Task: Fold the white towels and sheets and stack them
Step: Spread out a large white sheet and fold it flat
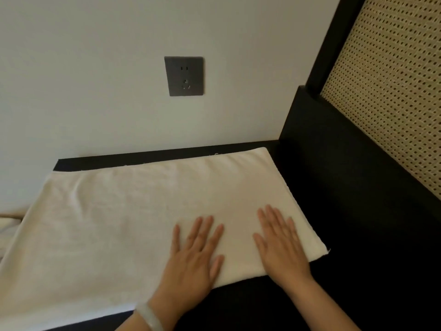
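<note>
A white towel (133, 211) lies spread flat over a black tabletop (334, 271), its left part hanging past the table's left edge. My left hand (194, 254) lies flat on the towel near its front edge, fingers straight and spread. My right hand (280, 244) presses flat on the towel's right end, a little in from the right front corner. Neither hand grips the cloth. A pale bangle sits on my left wrist.
A white wall with a dark grey socket plate (184, 76) stands right behind the table. A black-framed cane-weave panel (391, 91) rises along the right side. More white cloth (7, 230) shows at the far left, below the table.
</note>
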`<state>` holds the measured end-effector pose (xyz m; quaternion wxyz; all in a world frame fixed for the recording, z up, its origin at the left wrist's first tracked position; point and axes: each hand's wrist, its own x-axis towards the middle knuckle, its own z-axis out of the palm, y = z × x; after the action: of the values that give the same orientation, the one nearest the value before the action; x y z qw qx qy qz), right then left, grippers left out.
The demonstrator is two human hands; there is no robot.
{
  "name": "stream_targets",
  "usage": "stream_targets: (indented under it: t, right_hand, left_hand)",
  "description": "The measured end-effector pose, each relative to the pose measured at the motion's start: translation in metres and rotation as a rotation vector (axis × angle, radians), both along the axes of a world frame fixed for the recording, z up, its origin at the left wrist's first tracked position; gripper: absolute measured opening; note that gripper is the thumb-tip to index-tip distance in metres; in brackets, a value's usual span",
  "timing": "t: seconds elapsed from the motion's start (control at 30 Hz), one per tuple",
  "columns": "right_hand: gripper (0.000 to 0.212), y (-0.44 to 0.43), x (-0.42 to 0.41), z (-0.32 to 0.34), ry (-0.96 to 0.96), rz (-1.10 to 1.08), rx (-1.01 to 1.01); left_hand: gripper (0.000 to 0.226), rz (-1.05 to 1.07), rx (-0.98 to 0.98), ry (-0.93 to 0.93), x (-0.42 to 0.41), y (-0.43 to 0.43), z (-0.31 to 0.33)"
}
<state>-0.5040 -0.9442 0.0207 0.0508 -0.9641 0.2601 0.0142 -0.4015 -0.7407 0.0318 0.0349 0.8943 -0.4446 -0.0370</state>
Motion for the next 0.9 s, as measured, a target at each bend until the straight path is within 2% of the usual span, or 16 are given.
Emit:
stream_targets:
  t: [0.1, 0.27, 0.4, 0.5, 0.7, 0.8, 0.9]
  right_hand:
    - [0.064, -0.031, -0.027, -0.002, -0.006, -0.113, 0.061]
    - [0.071, -0.05, -0.025, 0.003, 0.028, -0.125, 0.208]
    - [0.067, -0.067, -0.003, 0.02, -0.087, -0.293, 0.248]
    - [0.065, -0.081, 0.016, 0.039, 0.03, -0.461, 0.326]
    - [0.061, -0.096, 0.014, 0.053, 0.073, -0.508, 0.66]
    - [0.048, -0.1, 0.008, 0.062, -0.069, -0.547, 1.033]
    - [0.04, -0.101, 0.006, 0.076, -0.185, -0.538, 1.244]
  left_hand:
    - [0.066, 0.159, 0.039, 0.028, 0.019, 0.045, -0.001]
    - [0.097, 0.428, 0.054, 0.044, 0.044, 0.103, -0.002]
    - [0.095, 0.408, 0.04, 0.102, 0.046, 0.086, -0.001]
    - [0.085, 0.26, 0.012, 0.084, 0.051, 0.057, -0.006]
    - [0.076, 0.235, -0.063, 0.023, 0.06, 0.038, -0.019]
    - [0.072, 0.232, -0.06, 0.02, 0.058, 0.039, -0.017]
    - [0.072, 0.225, -0.079, 0.016, 0.057, 0.038, -0.015]
